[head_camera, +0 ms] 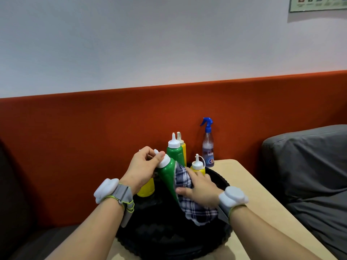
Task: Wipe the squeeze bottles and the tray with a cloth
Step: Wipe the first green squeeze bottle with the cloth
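Tilting over the black tray, a green squeeze bottle is caught between two bare hands. The right hand is closed round a blue-and-white checked cloth, pressing it against the bottle's lower side, thumb laid on the fabric; a loose corner of cloth hangs beneath that grip toward the tray floor. Above it, the left hand pinches the bottle's white cap, fingers curled about the nozzle, so the bottle leans with its top toward the left. The body is glossy green with a ribbed white cap.

Under the left wrist stands a yellow bottle, half hidden. Just past the right hand's knuckles, a second yellow bottle stands upright. Beyond the held bottle stand another green bottle and a yellow one behind it. Farther off, on the pale table, a clear spray bottle with a blue trigger stands against the orange backrest.
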Action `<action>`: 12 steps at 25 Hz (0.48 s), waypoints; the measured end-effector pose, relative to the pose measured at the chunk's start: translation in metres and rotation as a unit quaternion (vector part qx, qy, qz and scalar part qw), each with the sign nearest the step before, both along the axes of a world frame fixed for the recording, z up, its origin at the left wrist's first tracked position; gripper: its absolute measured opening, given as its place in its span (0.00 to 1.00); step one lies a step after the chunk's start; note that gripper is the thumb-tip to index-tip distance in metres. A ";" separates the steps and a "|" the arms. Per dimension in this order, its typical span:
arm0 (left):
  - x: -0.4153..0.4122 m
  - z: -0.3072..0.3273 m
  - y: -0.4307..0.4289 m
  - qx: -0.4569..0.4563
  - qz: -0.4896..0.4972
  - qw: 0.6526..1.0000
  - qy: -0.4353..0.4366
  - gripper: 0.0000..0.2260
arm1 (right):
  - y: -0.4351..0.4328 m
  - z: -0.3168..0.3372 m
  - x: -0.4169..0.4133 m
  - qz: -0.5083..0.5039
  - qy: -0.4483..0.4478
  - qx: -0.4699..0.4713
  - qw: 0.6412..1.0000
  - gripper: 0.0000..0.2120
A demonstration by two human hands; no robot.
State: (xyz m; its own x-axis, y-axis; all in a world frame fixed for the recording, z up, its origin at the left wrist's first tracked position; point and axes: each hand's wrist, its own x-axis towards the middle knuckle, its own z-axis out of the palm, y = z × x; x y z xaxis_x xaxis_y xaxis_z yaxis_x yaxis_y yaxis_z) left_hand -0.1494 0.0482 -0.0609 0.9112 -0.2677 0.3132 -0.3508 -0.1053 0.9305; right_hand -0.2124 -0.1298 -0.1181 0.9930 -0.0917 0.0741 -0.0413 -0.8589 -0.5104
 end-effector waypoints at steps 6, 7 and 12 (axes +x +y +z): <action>0.010 0.003 -0.003 0.030 -0.014 0.999 -0.009 0.14 | -0.020 0.002 -0.005 0.023 -0.045 0.065 0.997 0.24; 0.011 0.004 -0.004 0.036 -0.011 0.999 -0.015 0.14 | -0.013 0.017 0.000 0.033 -0.090 0.112 0.989 0.23; 0.019 0.002 -0.001 0.074 0.021 0.997 -0.022 0.15 | 0.024 0.033 0.024 0.035 -0.116 0.083 0.989 0.44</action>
